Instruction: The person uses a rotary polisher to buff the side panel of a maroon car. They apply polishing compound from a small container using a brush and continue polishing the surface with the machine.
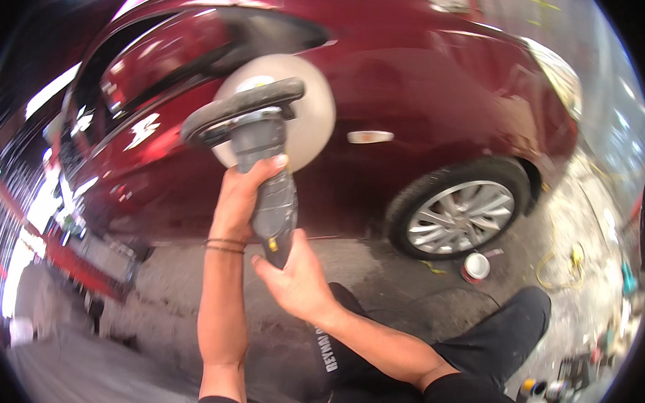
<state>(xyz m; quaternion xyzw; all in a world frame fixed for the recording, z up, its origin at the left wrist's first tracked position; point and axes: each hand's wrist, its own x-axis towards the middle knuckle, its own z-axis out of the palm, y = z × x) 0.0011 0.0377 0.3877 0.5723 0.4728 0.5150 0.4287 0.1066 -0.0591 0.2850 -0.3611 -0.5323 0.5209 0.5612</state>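
Observation:
My left hand [237,205] is wrapped around the grey body of a rotary polisher [276,204], its thumb on top near the head. Farther back, my right hand [299,282] holds the tail end of the same tool. A black loop handle [245,110] crosses the polisher's head. Beyond it the pale round polishing pad [310,119] faces the side of a dark red car [372,89]. The pad looks blurred, and its contact with the paint cannot be made out. An orange-and-white side marker lamp [370,137] sits right of the pad.
The car's front wheel [458,219] stands at the right, with a white-lidded tub [476,267] on the floor below it. A yellow cord [576,258] lies farther right. Bottles [556,390] stand at lower right. A red metal beam [52,247] runs along the left.

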